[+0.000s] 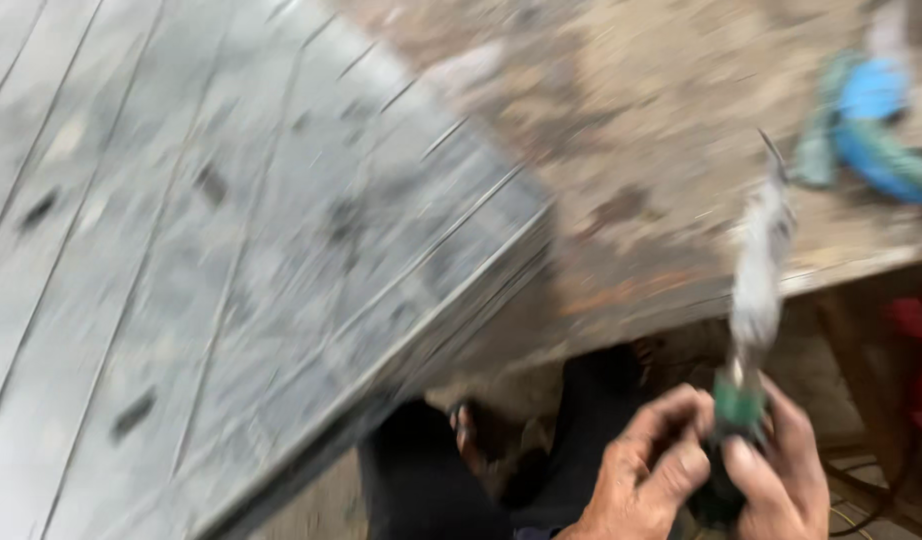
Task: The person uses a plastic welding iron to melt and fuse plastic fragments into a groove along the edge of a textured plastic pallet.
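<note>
Both hands, left hand [649,470] and right hand [781,470], clenched round green-collared tool [751,320] (blurred), workbench edge [841,268] just above, grey panels [231,260] leftward.

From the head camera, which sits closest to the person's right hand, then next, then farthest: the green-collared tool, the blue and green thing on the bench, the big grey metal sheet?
1. Green-collared tool: gripped in the right hand.
2. Blue and green thing: above, on the bench's far right.
3. Grey metal sheet: left; only slightly farther, a close call.
</note>
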